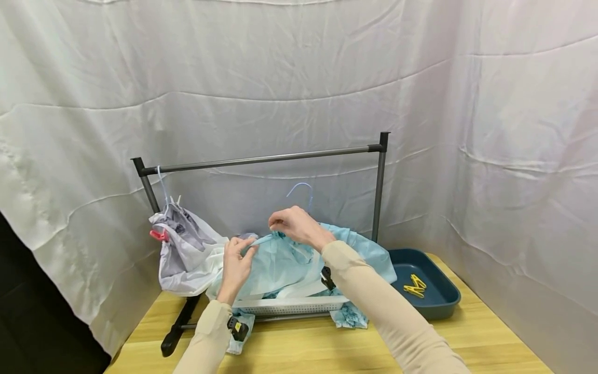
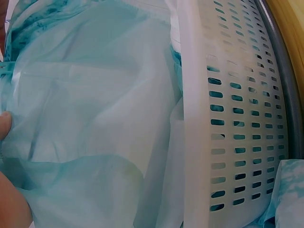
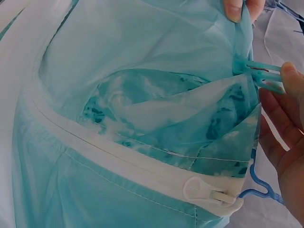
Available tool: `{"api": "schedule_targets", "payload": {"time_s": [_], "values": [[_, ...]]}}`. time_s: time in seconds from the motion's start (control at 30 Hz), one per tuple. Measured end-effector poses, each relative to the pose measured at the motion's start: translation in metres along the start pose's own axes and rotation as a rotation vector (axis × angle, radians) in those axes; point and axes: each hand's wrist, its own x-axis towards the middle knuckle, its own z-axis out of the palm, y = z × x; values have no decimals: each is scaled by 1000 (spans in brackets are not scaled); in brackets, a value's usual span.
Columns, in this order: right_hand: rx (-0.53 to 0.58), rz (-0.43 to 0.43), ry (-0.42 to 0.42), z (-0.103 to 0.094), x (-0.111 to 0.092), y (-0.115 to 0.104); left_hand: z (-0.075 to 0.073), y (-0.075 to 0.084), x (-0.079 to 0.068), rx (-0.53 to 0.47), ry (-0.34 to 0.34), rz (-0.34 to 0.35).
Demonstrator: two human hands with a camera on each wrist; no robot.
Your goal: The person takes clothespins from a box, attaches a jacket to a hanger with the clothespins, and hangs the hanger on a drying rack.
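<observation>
A thin light-blue zip jacket (image 1: 273, 267) with a blue-and-white patterned lining lies spread over a white perforated basket (image 1: 299, 302). My left hand (image 1: 237, 266) pinches the jacket's upper edge between thumb and fingers. Just to the right, my right hand (image 1: 300, 227) grips a teal clothespin (image 3: 260, 72), which sits on that same edge in the right wrist view. A blue hanger (image 3: 262, 194) shows by the white zipper (image 3: 202, 191); its hook (image 1: 301, 185) stands up behind my right hand. Most of the hanger is hidden by the cloth.
A grey metal rack (image 1: 271, 158) stands behind the basket. From its left end hangs a pale grey-white garment (image 1: 193, 259) with a red clip (image 1: 159, 235). On the right, a dark blue tray (image 1: 444, 310) holds yellow clothespins (image 1: 415, 285). Patterned cloth (image 1: 349, 316) hangs below the basket.
</observation>
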Motion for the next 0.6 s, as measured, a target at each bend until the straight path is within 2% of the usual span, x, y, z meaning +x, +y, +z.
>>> {"api": "schedule_targets", "payload": {"time_s": [0.3, 0.47, 0.6], "values": [[11, 17, -14, 3, -2, -2, -3, 0, -1, -23, 10, -5], [11, -13, 22, 4, -5, -2, -6, -2, -2, -51, 39, -34], [-35, -50, 77, 3, -8, -1, -7, -6, -2, -50, 54, -43]]}}
